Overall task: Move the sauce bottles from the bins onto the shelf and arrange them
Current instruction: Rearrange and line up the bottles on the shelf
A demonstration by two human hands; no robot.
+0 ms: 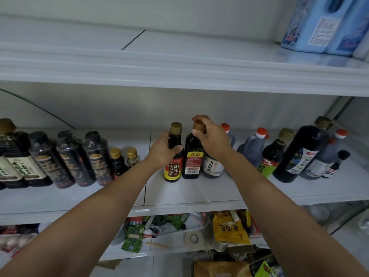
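— Where are the hands just now?

— Both are up at the middle shelf. The left hand is wrapped round the shoulder of a red-labelled bottle with a gold cap, thumb across the front. The right hand is curled over the top of a yellow-labelled bottle, its fingertips pinching the brown cap.

— And the two bottles?

— Both stand upright on the shelf, side by side, so close I can't tell whether they touch. Both hold dark liquid. The yellow-labelled one shows its barcode to the room.

— What else is on that shelf?

— To the left there are two small gold-capped bottles, then three black bottles in a row, then cream-labelled dark bottles at the edge. To the right, a white-labelled bottle sits just under the right wrist. Past it come handled jugs of dark liquid with orange-red caps, a green-labelled bottle and a tall dark bottle.

— And the other shelves?

— The upper shelf carries blue jugs at its right end. The lower shelf holds a jumble of a yellow packet, a green packet and a roll of tape.
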